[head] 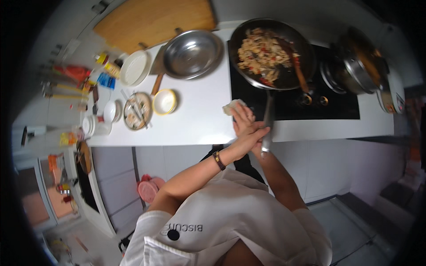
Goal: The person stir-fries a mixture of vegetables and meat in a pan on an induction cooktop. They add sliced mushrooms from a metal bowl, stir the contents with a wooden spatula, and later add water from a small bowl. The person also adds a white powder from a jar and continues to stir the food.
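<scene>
My forearms cross in front of the stove. My right hand (243, 117) has its fingers on a crumpled pale cloth (232, 106) at the counter's edge with the black cooktop. Over the right wrist lies my left hand (250, 135), a dark bracelet on its arm. Its fingertips overlap the metal handle (269, 111) of a large wok; whether they grip it is hidden. Inside the wok (308, 50) are cooked pale pieces of food (263, 53) with red bits. A wooden spatula (300, 78) leans on its right rim.
Left on the white counter (199, 109) are a steel basin (193, 55), a cleaver handle (157, 84), a yellow-rimmed bowl (164, 101), a plate of food with chopsticks (137, 111) and white dishes (134, 68). A metal pot (361, 74) stands right of the wok. Cooktop knobs (307, 100) lie below it.
</scene>
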